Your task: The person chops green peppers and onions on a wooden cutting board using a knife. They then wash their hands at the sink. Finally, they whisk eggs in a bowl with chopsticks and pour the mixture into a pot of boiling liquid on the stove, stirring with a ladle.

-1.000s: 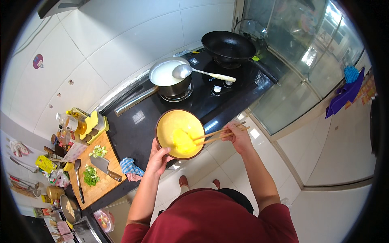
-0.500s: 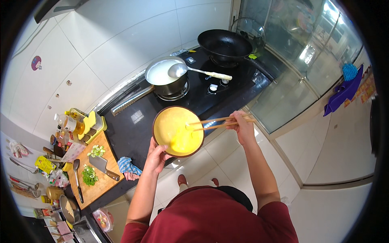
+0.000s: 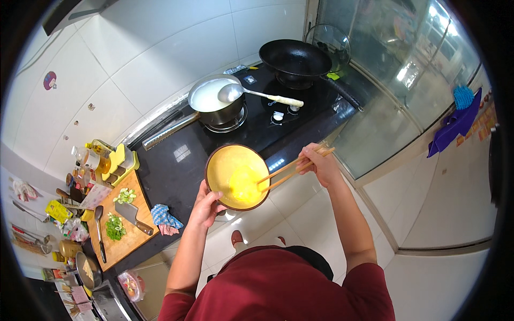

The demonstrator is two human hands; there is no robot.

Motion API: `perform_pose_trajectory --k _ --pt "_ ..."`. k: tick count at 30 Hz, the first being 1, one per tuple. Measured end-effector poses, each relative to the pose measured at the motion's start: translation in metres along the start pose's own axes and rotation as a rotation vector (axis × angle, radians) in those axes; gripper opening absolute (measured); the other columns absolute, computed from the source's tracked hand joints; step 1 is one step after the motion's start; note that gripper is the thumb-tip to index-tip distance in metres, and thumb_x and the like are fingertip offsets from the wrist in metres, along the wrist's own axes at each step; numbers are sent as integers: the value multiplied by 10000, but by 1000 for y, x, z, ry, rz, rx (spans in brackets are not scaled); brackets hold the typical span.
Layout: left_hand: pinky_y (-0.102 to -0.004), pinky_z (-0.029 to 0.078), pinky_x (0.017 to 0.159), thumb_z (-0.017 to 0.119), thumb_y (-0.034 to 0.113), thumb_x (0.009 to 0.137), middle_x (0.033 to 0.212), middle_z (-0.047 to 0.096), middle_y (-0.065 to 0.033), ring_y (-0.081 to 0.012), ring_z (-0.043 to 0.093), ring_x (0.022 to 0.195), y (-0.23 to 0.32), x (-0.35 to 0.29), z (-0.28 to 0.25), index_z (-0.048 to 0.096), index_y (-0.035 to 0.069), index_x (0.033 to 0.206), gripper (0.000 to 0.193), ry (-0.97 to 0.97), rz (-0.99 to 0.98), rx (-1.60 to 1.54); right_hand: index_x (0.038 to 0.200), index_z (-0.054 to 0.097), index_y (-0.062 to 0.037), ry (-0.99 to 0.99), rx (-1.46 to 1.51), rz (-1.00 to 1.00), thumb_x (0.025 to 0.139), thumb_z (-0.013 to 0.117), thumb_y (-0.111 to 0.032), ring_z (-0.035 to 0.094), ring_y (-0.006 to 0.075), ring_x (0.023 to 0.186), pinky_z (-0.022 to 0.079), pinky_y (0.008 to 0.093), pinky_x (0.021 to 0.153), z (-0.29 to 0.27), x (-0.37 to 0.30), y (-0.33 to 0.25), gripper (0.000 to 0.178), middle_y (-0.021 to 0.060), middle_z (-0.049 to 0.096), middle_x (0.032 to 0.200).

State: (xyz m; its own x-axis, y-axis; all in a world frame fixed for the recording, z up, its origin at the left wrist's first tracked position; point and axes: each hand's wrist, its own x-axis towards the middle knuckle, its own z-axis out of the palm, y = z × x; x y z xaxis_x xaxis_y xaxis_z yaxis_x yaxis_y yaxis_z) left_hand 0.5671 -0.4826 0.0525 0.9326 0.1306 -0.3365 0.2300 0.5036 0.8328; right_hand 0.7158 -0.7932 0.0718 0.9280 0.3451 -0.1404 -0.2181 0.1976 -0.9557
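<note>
Two hands at the bowl, chopsticks now deep in the egg

Both hands are closed on something. The left hand grips the lower rim of the brown bowl, which is full of yellow beaten egg and is held in the air just in front of the black worktop, tilted toward the person. The right hand pinches a pair of wooden chopsticks, whose tips lie in the egg near the bowl's right side.

Against the two earlier views, the chopsticks have swung: a second ago they crossed the bowl's right rim at a lower slant, half a second ago they lay flatter across it, and now they point down into the liquid. The bowl has stayed in the same grip, at about the same place before the hob. By my judgement the egg is being beaten in steady strokes and already looks evenly yellow.

Behind, a steel pot with a ladle and an empty black wok sit on the hob
</note>
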Motion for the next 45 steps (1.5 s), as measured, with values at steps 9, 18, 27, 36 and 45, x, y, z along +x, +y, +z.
perform_pose_trajectory --k 9,18,27,36,45 --pt "-235 591 579 608 86 797 1165 543 -73 -166 640 883 -9 -1 26 396 98 1369 610 48 9 -43 862 607 -68 35 205 -53 927 605 -211 688 184 678 576 291 545 -28 11 26 157 82 654 779" --pt "-326 576 714 632 152 789 1286 505 -90 -220 588 1063 -20 -4 48 335 116 1435 712 84 23 -14 906 606 -49 -72 297 33 982 538 -190 686 183 679 588 292 572 -51 13 30 174 101 668 794" --pt "-475 557 862 637 167 791 1351 482 -92 -271 546 1193 -26 -11 55 311 131 1463 747 122 52 -41 920 604 -56 -52 268 36 978 552 -206 686 185 728 590 301 576 -55 32 33 169 89 651 812" --pt "-389 588 838 627 126 777 1278 508 -102 -241 601 1096 -12 -2 38 367 91 1392 668 186 92 30 917 610 -55 -101 216 128 999 525 -209 704 186 709 597 281 576 -30 41 43 193 99 681 802" --pt "-399 597 811 615 117 785 1312 503 -108 -250 596 1122 4 18 14 328 110 1446 720 98 70 -47 886 612 -55 -73 295 -7 987 537 -230 693 180 702 589 295 590 -17 57 35 216 93 669 784"
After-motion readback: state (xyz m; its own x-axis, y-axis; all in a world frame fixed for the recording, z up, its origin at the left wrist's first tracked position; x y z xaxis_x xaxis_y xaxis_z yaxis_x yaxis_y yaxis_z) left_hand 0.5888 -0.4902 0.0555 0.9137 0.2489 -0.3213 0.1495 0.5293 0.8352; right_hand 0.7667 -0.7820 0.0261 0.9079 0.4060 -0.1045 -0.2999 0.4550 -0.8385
